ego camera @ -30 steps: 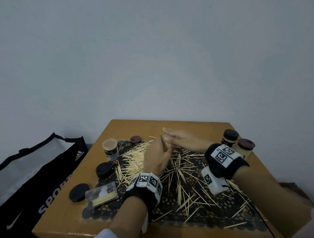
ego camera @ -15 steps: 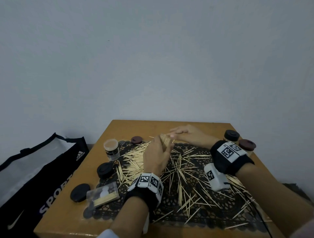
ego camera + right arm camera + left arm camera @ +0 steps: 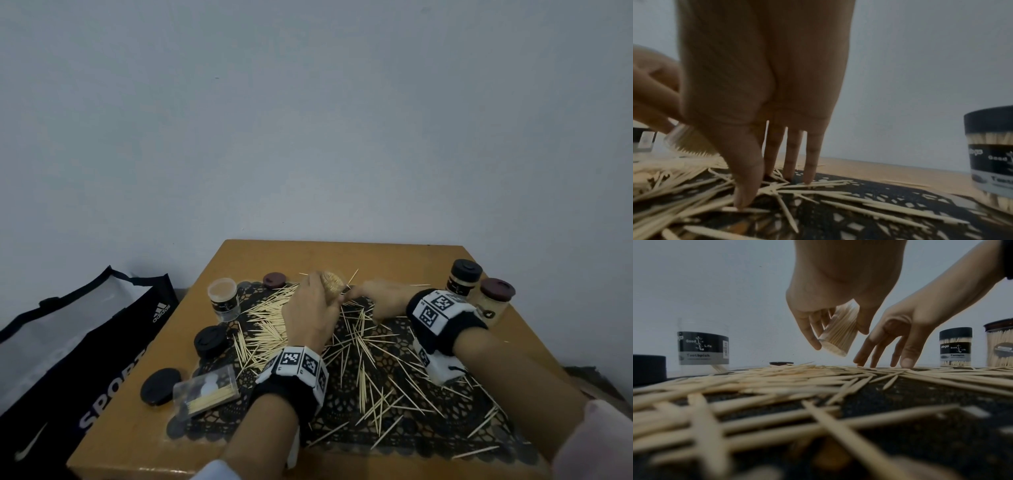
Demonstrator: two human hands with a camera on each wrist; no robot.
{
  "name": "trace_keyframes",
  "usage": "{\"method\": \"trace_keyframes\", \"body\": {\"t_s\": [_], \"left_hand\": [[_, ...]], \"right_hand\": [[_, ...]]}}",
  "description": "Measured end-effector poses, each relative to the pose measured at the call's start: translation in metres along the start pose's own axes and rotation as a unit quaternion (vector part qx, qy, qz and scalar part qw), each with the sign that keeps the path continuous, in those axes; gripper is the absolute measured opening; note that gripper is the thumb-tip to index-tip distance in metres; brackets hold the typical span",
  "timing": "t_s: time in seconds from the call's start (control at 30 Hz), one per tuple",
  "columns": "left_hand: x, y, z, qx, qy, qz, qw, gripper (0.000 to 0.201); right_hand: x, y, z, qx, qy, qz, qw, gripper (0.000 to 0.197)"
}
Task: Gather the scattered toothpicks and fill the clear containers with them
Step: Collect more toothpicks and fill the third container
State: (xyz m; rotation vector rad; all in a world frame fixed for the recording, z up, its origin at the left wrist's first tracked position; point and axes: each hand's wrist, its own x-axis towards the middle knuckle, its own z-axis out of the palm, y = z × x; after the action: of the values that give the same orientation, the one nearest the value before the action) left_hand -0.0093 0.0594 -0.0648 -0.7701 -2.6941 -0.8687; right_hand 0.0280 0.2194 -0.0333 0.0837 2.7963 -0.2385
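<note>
Step in hand, as I judge it: picking loose toothpicks off the mat to top up the clear container held in the air.

How to do it well: rake a few toothpicks parallel before lifting, so they enter the container lengthwise. The container already looks densely packed, so small batches should slide in more easily than a fistful. Keep the container mouth tilted toward the picking hand but not so far that the contents slip out. Crossed sticks on the lace mat [image 3: 404, 401] may snag in its openwork; lifting by one end should free them.

Grip, left hand [image 3: 310, 317]: fingers and thumb curl round the clear container [image 3: 839, 332], held tilted above the mat, packed with toothpicks, lid off.

Grip, right hand [image 3: 376, 299]: fingers are spread and nearly straight, pointing down, fingertips [image 3: 745, 201] touching the scattered toothpicks [image 3: 363, 363] on the mat. One stick stands upright between the fingers in the right wrist view; whether it is pinched I cannot tell.

Where things are: most toothpicks lie across the mat, densest on its left half. An open labelled jar [image 3: 223, 299] stands at the left edge, nearly empty by the left wrist view. Two capped, filled jars [image 3: 478, 291] stand at the far right of the wooden table [image 3: 342, 253]. Loose lids [image 3: 210, 341] lie to the left.
</note>
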Motion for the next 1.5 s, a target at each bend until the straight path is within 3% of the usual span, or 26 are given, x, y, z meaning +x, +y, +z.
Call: {"method": "trace_keyframes", "body": {"t_s": [0.27,0.4,0.5,0.6,0.7,0.87,1.13,1.37,1.5], "left_hand": [[-0.001,0.001,-0.002,0.011,-0.009,0.001,1.000,0.053],[-0.002,0.001,-0.002,0.009,-0.004,0.005,1.000,0.053],[-0.001,0.001,-0.002,0.010,-0.006,0.007,1.000,0.051],[-0.002,0.001,-0.003,0.010,-0.011,0.004,1.000,0.052],[-0.001,0.001,-0.002,0.006,-0.014,-0.001,1.000,0.053],[-0.001,-0.001,0.000,0.000,-0.011,-0.005,1.000,0.050],[0.000,-0.001,0.001,0.001,-0.008,-0.008,1.000,0.052],[0.001,-0.003,0.002,-0.003,-0.002,-0.004,1.000,0.047],[0.001,-0.004,0.003,0.003,-0.003,0.005,1.000,0.047]], "right_hand": [[0.008,-0.005,0.012,0.000,0.075,-0.021,0.997,0.044],[0.009,-0.002,0.013,0.006,0.125,-0.002,0.992,0.047],[0.015,0.000,0.015,0.030,0.092,0.031,0.995,0.053],[0.022,-0.002,0.016,0.013,0.064,0.036,0.997,0.046],[0.024,-0.005,0.019,-0.006,0.097,0.032,0.995,0.031],[0.028,-0.015,0.024,-0.032,0.139,0.064,0.988,0.031],[0.029,-0.024,0.017,-0.014,0.205,0.070,0.976,0.008],[0.020,-0.016,0.014,-0.036,0.172,0.090,0.980,0.010],[0.010,-0.001,0.006,0.012,0.147,0.089,0.985,0.007]]}}
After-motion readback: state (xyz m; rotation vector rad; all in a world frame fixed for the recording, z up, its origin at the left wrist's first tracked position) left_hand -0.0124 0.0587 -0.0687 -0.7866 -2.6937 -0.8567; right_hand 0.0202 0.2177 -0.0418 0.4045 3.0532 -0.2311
